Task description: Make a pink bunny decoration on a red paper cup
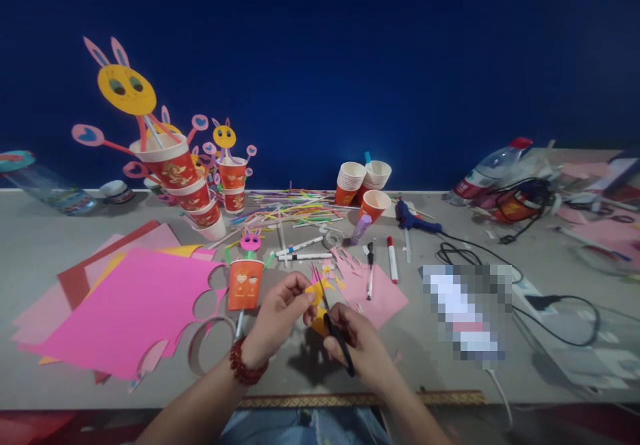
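Note:
My left hand (287,310), with a beaded bracelet on its wrist, pinches a small piece of yellow paper (316,293). In my right hand (356,338) are black-handled scissors (339,341), their blades pointing up and away beside the yellow paper. The blades look slightly apart; whether they touch the paper I cannot tell. More yellow paper (318,325) shows just below the fingers. Left of my left hand stands an orange paper cup (245,285) with a pink bunny face (251,241) above it. A pink sheet (385,295) with cut scraps lies beyond my right hand.
Stacked cups with yellow bunny faces (127,90) rise at the back left, above coloured paper sheets (150,298). Several pipe cleaners (300,213) lie at the back. A blue glue gun (417,219) with its cable, a red-capped marker (393,261) and a plastic bottle (490,171) are on the right.

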The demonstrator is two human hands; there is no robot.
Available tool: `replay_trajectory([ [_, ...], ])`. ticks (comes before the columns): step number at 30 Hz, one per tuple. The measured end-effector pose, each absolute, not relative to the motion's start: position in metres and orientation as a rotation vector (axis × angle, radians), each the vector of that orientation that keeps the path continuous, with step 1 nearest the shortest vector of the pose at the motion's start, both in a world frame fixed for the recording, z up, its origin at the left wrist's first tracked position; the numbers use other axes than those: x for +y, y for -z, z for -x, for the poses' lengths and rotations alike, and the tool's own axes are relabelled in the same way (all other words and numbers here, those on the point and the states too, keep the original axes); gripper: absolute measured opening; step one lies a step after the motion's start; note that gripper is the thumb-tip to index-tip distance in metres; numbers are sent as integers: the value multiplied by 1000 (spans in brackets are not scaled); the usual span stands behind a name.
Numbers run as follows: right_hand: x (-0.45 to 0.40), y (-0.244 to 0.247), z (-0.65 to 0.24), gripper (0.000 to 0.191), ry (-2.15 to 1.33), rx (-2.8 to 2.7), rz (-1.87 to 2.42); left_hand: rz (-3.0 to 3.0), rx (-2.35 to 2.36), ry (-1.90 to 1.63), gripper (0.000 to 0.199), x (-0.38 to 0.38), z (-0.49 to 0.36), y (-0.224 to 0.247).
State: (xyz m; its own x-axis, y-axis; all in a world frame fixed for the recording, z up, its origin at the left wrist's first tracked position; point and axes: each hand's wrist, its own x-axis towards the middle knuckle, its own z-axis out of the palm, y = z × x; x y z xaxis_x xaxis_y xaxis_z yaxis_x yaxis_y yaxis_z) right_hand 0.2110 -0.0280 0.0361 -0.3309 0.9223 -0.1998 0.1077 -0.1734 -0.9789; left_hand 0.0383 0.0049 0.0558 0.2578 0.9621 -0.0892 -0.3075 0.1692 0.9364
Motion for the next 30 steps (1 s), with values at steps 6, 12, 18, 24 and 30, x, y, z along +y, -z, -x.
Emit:
replay_trajectory([
  [6,-29,-34,-211,53,-1588,-1404,1192,-975,862,-1071,24,5,-39,-56],
  [12,-29,-31,-214,46,-1542,-1444,1184,-958,855,-1059,23,6,-38,-52],
  [18,-29,-30,-217,41,-1521,-1467,1211,-945,860,-1048,23,6,-37,-52],
  [24,-27,-36,-222,41,-1485,-1513,1281,-929,863,-1047,23,7,-37,-52],
  [30,-27,-36,-226,42,-1439,-1531,1321,-932,877,-1047,23,8,-37,-54],
])
